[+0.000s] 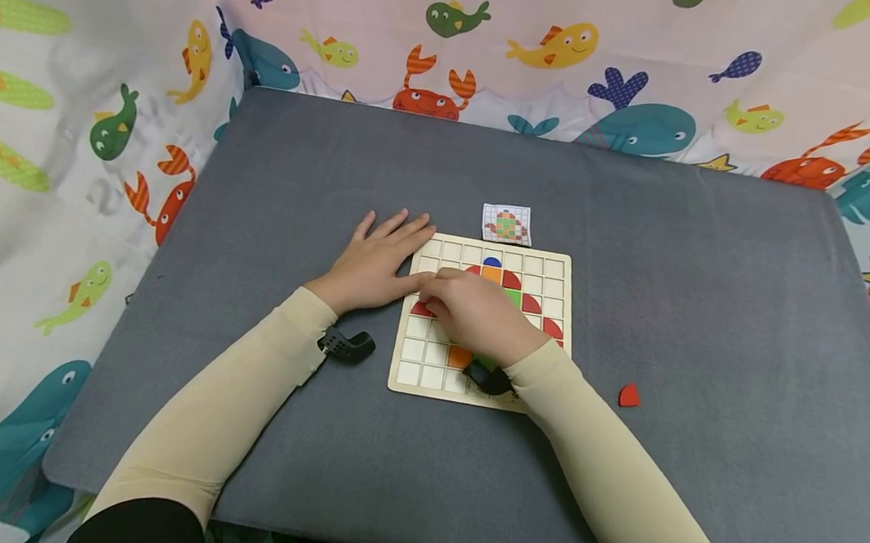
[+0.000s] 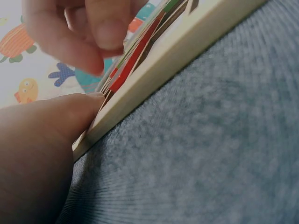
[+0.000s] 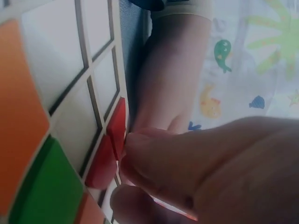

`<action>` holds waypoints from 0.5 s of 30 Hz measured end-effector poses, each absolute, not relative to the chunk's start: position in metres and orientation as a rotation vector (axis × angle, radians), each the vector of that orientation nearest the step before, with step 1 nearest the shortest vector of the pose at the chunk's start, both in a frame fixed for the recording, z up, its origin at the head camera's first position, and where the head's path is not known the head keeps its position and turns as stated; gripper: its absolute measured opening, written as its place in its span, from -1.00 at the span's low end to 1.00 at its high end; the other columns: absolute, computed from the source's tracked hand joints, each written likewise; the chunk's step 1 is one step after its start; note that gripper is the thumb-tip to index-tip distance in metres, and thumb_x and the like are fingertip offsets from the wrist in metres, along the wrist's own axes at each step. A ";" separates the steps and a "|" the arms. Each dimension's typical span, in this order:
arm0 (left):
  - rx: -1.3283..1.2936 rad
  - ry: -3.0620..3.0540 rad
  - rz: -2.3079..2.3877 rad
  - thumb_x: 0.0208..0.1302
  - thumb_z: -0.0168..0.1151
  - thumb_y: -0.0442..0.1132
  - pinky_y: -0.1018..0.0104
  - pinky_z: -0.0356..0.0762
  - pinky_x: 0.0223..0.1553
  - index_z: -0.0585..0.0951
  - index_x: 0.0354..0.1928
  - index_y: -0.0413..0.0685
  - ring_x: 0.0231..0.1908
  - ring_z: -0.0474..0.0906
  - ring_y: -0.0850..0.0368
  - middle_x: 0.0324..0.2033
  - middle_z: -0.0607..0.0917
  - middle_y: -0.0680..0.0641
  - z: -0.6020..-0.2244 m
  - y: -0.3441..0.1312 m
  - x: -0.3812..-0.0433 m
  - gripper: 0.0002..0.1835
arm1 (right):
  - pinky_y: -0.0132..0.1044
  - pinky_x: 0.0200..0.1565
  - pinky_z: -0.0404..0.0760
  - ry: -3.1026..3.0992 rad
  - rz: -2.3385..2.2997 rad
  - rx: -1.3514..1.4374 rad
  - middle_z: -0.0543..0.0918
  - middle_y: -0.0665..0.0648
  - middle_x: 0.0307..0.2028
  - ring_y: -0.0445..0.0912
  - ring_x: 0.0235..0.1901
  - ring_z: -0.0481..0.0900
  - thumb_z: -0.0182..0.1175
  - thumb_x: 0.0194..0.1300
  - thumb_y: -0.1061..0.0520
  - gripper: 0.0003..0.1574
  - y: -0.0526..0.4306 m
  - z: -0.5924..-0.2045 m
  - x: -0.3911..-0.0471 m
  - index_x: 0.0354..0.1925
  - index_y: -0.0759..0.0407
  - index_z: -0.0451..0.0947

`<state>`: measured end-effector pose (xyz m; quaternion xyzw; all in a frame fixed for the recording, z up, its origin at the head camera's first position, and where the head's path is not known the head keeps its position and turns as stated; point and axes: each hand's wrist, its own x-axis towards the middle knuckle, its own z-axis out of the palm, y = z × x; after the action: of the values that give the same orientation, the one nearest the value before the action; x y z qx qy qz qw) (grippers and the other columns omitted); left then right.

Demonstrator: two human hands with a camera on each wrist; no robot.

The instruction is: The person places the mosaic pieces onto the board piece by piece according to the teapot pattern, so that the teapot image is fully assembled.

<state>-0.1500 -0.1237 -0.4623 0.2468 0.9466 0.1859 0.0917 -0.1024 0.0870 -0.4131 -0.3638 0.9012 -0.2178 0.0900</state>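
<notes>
My left hand (image 1: 382, 265) lies with fingers spread at the left edge of a wooden grid board (image 1: 397, 376), its thumb (image 2: 81, 109) on the rim. My right hand (image 1: 480, 315) reaches over the board with fingers bent. In the right wrist view, its fingertips (image 3: 135, 144) are right at a red piece (image 3: 117, 128) near the board's edge; I cannot tell whether they pinch it. Beside that sits another red piece (image 3: 103, 163). The board also holds a blue piece (image 1: 491, 261), orange squares (image 1: 460, 356), green pieces (image 1: 512, 296) and red quarter-rounds (image 1: 553, 327), partly hidden by my right hand.
A small card (image 1: 507, 224) with a coloured grid picture lies just behind the board. To the right, a loose red piece (image 1: 629, 396) rests on the grey table (image 1: 706, 318). A curtain (image 1: 375, 14) printed with sea animals hangs around the back and sides.
</notes>
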 end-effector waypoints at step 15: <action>0.703 2.791 0.573 0.50 -0.05 0.46 -0.17 -0.54 0.59 0.12 0.70 0.24 0.68 -0.22 0.08 0.67 0.06 0.13 -0.462 -0.122 -0.151 -0.11 | -0.16 -0.15 0.67 2.705 -0.694 -0.918 0.76 -0.01 -0.27 -0.13 -0.31 0.60 0.32 0.48 0.16 -0.85 0.138 -0.386 -0.083 -0.10 0.15 0.80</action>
<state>-0.1505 -0.1216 -0.4619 0.2382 0.9460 0.1941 0.1035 -0.0834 0.1382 -0.3862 -0.3106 0.9155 -0.2348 0.1010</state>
